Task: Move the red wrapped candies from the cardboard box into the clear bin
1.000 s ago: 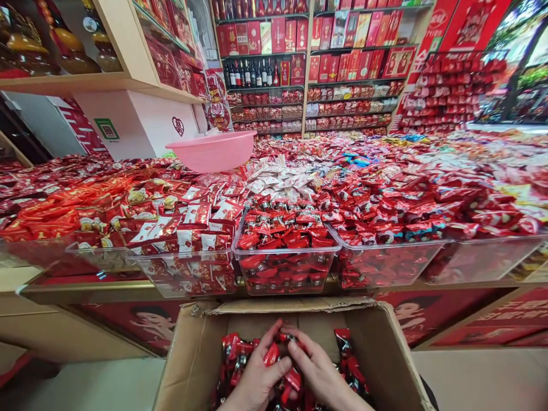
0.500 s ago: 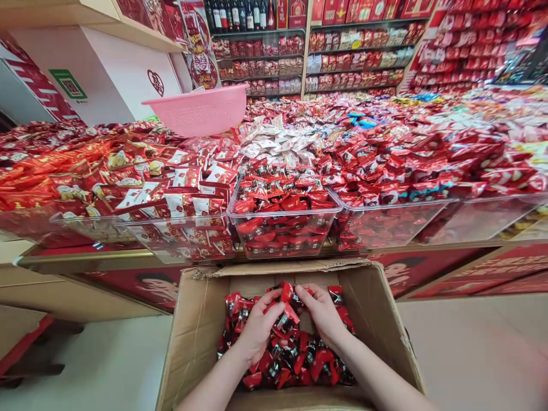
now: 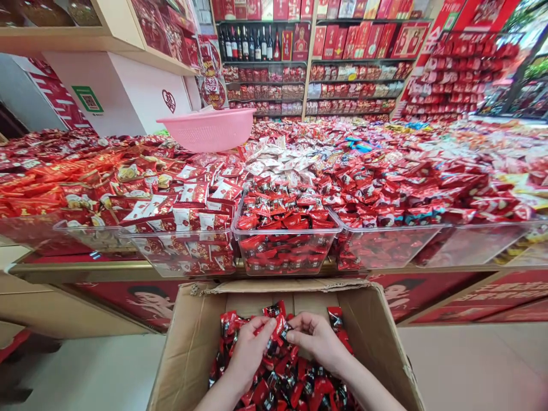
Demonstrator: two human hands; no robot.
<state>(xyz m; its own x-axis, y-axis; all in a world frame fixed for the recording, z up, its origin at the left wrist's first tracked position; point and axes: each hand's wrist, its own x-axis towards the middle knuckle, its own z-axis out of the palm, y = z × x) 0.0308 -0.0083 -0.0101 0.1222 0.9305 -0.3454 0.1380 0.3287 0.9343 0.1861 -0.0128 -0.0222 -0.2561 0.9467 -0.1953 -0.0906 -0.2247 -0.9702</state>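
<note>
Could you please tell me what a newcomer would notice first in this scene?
A counter heaped with red-wrapped sweets spans the middle from side to side, with a pink basket perched on the heap at back left. Nearest the camera, the left hand and right hand clutch candies inside an open cardboard box.

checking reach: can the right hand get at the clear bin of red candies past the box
Probably yes: the clear bin sits open-topped just beyond the cardboard box, nothing between it and the right hand.

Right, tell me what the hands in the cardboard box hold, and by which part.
The left hand and right hand together clasp small red foil-wrapped candies; which part of each wrapper cannot be told.
</note>
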